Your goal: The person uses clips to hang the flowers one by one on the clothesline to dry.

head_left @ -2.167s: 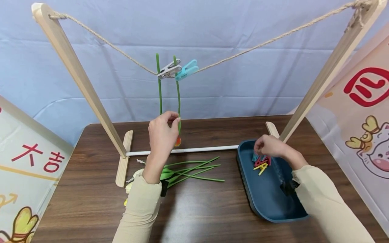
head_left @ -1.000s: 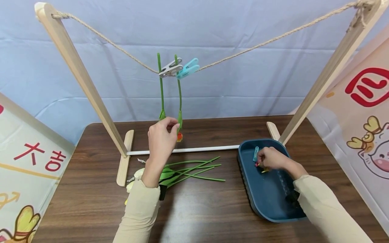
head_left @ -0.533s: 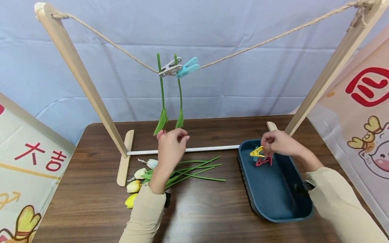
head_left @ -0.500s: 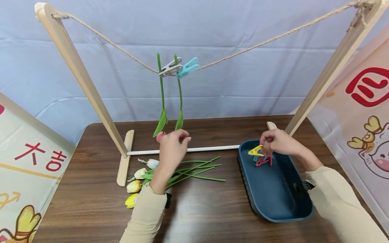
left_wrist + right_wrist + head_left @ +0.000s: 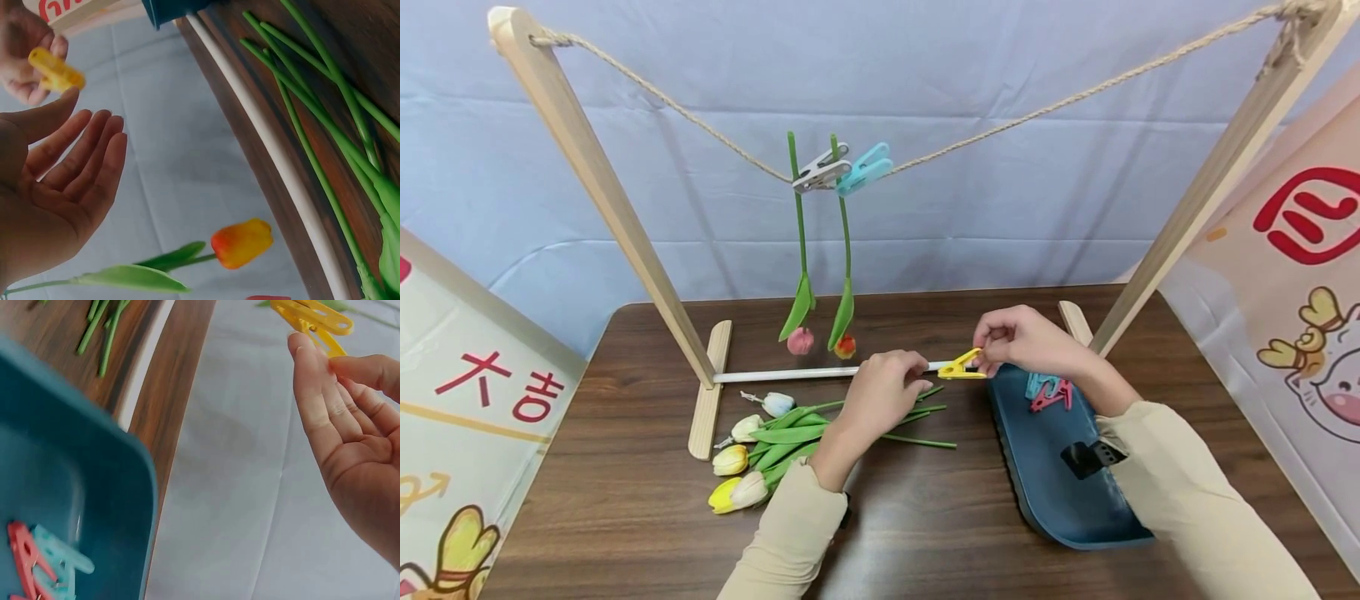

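Between thumb and fingertips my right hand (image 5: 1026, 340) pinches a yellow clothespin (image 5: 961, 365) by one end, just off the tray's back left corner. My left hand (image 5: 880, 396) holds nothing; its fingers are loosely bent, a short way left of the clothespin and above the stems of artificial tulips (image 5: 786, 435) lying on the table. On the rope, a grey clothespin (image 5: 822, 171) and a light blue clothespin (image 5: 865, 170) hold two tulips upside down by their stems, a pink tulip (image 5: 801, 341) and an orange tulip (image 5: 242, 244).
A wooden frame with two posts (image 5: 602, 196) carries the sagging rope (image 5: 1075, 98). A white rod (image 5: 782, 375) joins its feet low across the table. The dark blue tray (image 5: 1011, 467) at right holds red clothespins (image 5: 26, 559) and light blue clothespins (image 5: 62, 553).
My right hand has picked the yellow clothespin out of the tray and carried it left. My left hand has moved from beside the hanging tulips right and down, toward the clothespin.
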`<state>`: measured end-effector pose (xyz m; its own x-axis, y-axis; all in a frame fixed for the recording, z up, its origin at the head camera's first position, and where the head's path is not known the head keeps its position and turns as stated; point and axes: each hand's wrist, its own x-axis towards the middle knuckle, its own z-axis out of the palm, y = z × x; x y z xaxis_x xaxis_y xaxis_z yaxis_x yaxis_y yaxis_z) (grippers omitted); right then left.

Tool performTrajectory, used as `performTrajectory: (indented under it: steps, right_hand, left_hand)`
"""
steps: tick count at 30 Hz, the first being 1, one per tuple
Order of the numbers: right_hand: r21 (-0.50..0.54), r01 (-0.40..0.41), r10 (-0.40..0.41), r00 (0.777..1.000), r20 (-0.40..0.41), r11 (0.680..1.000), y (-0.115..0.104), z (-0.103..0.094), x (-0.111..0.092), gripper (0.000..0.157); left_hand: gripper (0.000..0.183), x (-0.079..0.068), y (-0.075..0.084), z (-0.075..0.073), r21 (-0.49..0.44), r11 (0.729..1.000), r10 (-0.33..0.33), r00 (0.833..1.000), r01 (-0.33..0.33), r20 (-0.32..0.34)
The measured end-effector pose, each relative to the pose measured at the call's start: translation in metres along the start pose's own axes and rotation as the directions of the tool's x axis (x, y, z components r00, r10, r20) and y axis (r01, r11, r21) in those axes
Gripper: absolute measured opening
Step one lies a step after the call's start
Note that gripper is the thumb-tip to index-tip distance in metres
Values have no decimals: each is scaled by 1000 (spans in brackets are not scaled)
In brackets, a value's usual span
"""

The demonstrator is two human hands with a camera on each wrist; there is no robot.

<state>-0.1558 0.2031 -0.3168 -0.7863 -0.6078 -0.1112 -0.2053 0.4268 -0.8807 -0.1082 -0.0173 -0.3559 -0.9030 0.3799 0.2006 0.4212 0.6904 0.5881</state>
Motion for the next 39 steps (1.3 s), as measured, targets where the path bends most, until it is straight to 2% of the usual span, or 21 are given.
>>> performTrajectory:
  steps: [4,11,18,22,28,34,39]
  right_hand:
    - [-5,9,-9,1000,12,1000,-7,7,6,10]
    - [-15,54,-54,999,6,998,-11,11,8,9]
    - [-55,104,-105,995,-3,993,-11,12,6,31]
    - [-105,100,-103,994,-23,989,-13,16,7,34]
    - [-199,91,-104,993,-53,976,-16,19,6,32]
    - [-269,84,-114,989,-98,960,-14,20,3,20]
    - [-291,50,-98,983,-153,955,-10,15,-2,14]
  left_hand:
    - [15,1,2,1,10,1000,17,1000,-17,-2]
    - [4,0,1,-6,68,997,42,997,-37,-67]
    - [4,0,1,-17,94,996,24,995,-15,-92]
    - [4,0,2,-19,96,995,23,997,-16,-71]
    - [4,-1,1,-20,85,996,29,998,-24,-60]
    - [8,-2,1,-18,78,997,23,999,-20,-36]
    - [8,-7,-6,-10,119,992,-39,999,41,-18]
